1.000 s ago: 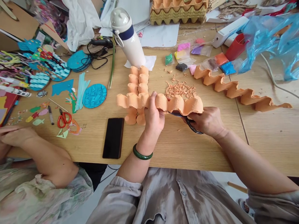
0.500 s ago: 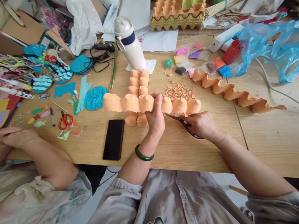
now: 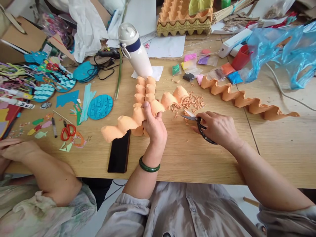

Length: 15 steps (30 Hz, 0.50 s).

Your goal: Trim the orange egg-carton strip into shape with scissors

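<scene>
My left hand (image 3: pixel 154 126) grips an orange strip of egg-carton cups (image 3: pixel 128 121) near its middle; the strip slants from lower left, over the black phone (image 3: pixel 119 152), to upper right. My right hand (image 3: pixel 217 128) holds black scissors (image 3: pixel 197 122), blades pointing left at the strip, a short gap away. A pile of orange trimmings (image 3: pixel 190 102) lies just beyond the blades. A second double row of orange cups (image 3: pixel 144 89) lies on the wooden table (image 3: pixel 185 154) behind my left hand.
A long wavy orange carton strip (image 3: pixel 247 100) lies at right. A white bottle (image 3: pixel 134 49), egg trays (image 3: pixel 184 18), blue plastic bag (image 3: pixel 278 49) and small colour packets stand farther back. Red scissors (image 3: pixel 66 130) and blue paper pieces lie left. Another person's arms (image 3: pixel 37 161) rest at the lower left.
My left hand has swung the cup strip from level to slanted, its left end now down over the phone. The scissors have come out from under the strip, a little to the right.
</scene>
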Available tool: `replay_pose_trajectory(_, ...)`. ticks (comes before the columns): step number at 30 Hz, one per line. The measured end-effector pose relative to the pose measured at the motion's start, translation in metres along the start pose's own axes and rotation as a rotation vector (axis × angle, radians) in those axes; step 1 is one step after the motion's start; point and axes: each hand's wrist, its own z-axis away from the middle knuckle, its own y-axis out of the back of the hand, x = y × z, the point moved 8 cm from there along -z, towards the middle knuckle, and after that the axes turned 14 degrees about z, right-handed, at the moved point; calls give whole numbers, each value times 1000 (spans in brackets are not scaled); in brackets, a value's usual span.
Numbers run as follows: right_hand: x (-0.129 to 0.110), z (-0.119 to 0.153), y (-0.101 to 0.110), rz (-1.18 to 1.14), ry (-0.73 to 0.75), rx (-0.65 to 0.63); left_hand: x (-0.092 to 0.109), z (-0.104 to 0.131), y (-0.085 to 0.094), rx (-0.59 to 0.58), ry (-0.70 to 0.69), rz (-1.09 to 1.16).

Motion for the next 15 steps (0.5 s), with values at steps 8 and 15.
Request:
replay_pose_trajectory(8,27,0,1,-823,-260,118,-10,10,-1,-55,18,-111)
replay_pose_trajectory(15,15,-4,-12,-1605,-344,53,-2,46,-27,-532,-347,-244)
